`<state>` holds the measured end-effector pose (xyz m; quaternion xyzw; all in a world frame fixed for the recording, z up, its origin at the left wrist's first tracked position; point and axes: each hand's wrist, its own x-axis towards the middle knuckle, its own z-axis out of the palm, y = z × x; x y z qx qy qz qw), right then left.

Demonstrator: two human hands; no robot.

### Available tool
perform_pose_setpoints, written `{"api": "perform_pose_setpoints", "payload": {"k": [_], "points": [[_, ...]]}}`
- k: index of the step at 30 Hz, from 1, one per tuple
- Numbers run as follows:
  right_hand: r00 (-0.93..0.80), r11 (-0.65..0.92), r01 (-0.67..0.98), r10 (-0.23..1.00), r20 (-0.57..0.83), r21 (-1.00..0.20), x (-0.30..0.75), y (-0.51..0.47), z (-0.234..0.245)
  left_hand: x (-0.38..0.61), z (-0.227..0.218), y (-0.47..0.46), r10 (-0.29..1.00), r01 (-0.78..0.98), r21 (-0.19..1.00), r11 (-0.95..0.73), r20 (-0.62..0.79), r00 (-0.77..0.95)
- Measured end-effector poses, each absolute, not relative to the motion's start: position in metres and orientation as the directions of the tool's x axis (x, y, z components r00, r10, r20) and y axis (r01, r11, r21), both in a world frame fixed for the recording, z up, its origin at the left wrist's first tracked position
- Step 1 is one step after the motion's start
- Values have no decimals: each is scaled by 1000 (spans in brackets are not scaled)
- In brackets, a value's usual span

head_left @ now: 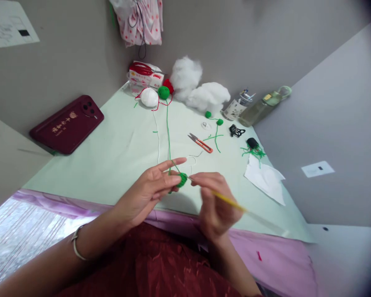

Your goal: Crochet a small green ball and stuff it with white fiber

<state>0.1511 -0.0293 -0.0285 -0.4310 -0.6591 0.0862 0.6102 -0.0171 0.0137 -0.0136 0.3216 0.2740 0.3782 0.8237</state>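
Left grip (148,186) pinches part-hidden green crochet (182,180); right grip (217,203) holds blurred yellow hook (229,201).

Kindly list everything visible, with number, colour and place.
Table: 1, pale green, centre
Phone: 1, dark red, left
Yarn balls: 3, white, green, red, far corner
Box: 1, white-red, far corner
Scissors: 2, orange, red; mid-table, on box
Stuffing: 2 heaps, white, far side
Small balls: 2, green, before stuffing
Cup: 1, clear, far right
Bottle: 1, grey-green, beside cup
Hair clip: 1, black, right
Bundle: 1, black-green, right
Paper: some, white, right edge
Dotted cloth: 1, pink, hanging above
Threads: several, green, white, table
Yarn piece: 1, green, left fingers
Tool: 1, yellow, right fingers
Bracelet: 1, silvery, left forearm
Left hand, right hand: 2, front
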Motion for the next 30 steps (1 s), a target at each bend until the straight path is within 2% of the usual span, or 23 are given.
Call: {"api": "perform_pose_setpoints", "payload": {"k": [3, 5, 8, 10, 13, 14, 15, 17, 20, 22, 25, 30], "points": [[210, 554, 191, 783, 585, -810, 152, -25, -18, -18, -12, 17, 816, -478, 739, 475, -167, 554], [145, 538, 163, 816, 559, -827, 152, -23, -15, -16, -12, 15, 835, -479, 765, 430, -135, 534], [101, 556, 299, 790, 605, -775, 149, -25, -20, -12, -15, 11, 874, -474, 810, 345, -93, 478], [101, 574, 449, 728, 678, -685, 147, -28, -26, -10, -18, 10, 888, -486, 809, 330, -91, 452], [23, 599, 630, 621, 784, -493, 147, -31, -32, -11, -19, 12, 838, -500, 736, 457, -167, 520], [21, 602, 635, 613, 790, -484, 148, -31, -31, -13, -19, 13, 806, -493, 702, 513, -196, 559], [53, 600, 609, 621, 782, -518, 149, -30, -30, -14, -19, 15, 777, -485, 674, 557, -219, 590], [175, 577, 464, 684, 708, -672, 151, -28, -25, -16, -18, 18, 759, -486, 648, 586, -229, 609], [250, 529, 186, 789, 561, -828, 152, -23, -20, -15, -17, 18, 812, -501, 706, 501, -183, 554], [207, 504, 135, 827, 522, -853, 151, -21, -21, -14, -18, 15, 842, -477, 774, 417, -132, 522], [219, 470, 153, 842, 494, -869, 151, -21, -23, -13, -20, 12, 867, -409, 859, 307, -75, 493], [240, 401, -20, 891, 385, -916, 156, -22, -25, -18, -23, 12, 900, -310, 930, 196, -45, 434]]}}
